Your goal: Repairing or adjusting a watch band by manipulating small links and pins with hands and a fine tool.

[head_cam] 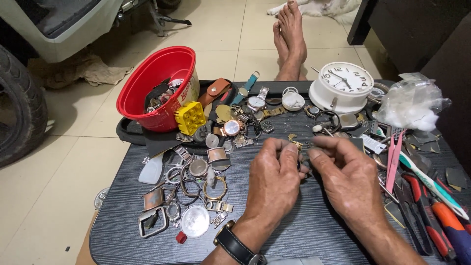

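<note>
Watch part (300,145) between hands; dark table (294,230), tiled floor (73,162).

clear plastic bag (412,100) far right, white label (374,144) below it

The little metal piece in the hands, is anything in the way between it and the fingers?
Nothing visible. The left hand and right hand meet over the dark table, and their fingertips already pinch a tiny metal piece, mostly hidden. The loose watch parts lie off to the side.
</note>
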